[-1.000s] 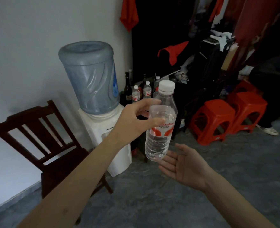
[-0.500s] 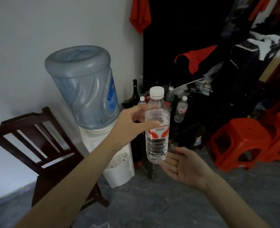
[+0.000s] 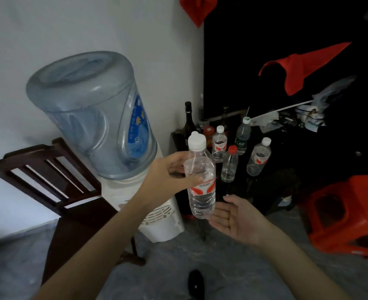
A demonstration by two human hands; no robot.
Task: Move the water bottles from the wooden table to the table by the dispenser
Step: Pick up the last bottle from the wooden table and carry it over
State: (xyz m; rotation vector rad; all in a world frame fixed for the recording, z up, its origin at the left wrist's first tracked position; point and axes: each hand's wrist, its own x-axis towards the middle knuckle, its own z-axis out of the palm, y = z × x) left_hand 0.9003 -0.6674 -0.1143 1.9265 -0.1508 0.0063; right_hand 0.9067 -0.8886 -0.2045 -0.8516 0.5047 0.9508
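**Bottle held in the air before the dispenser-side table**

Grey concrete floor (image 3: pixel 243 273) and a white wall (image 3: pixel 92 22) form the setting; a dark curtained area with red cloths (image 3: pixel 304 68) fills the far side.

- Held water bottle (image 3: pixel 201 182): clear, white cap, red-and-white label, upright. It is gripped around its upper body by the left hand (image 3: pixel 168 178), fingers and thumb curled round it. No surface is touched by its base.
- Right hand (image 3: pixel 237 217): palm up, fingers relaxed and spread, positioned just below and beside the base of the held bottle; whether the bottle is touched cannot be told. Nothing is grasped by it.
- Dark table (image 3: pixel 176 139): located beyond the grip. On it are seen a white-capped bottle (image 3: pixel 219 144) with a red label, a red-capped bottle (image 3: pixel 229 164), a green-labelled bottle (image 3: pixel 242 136), another white-capped bottle (image 3: pixel 258 158) and a dark glass bottle (image 3: pixel 188 120), all upright.
- Water dispenser (image 3: pixel 157 217): white body, large blue jug (image 3: pixel 92 113) mounted on top, to the left of the grip, beside the table.
- Wooden chair (image 3: pixel 49 172): dark, further left, against the wall.
- Red plastic stool (image 3: pixel 347 217): to the right of the grip, on the floor.
- Dark shoe (image 3: pixel 196 284): below the grip, at the near edge of view.
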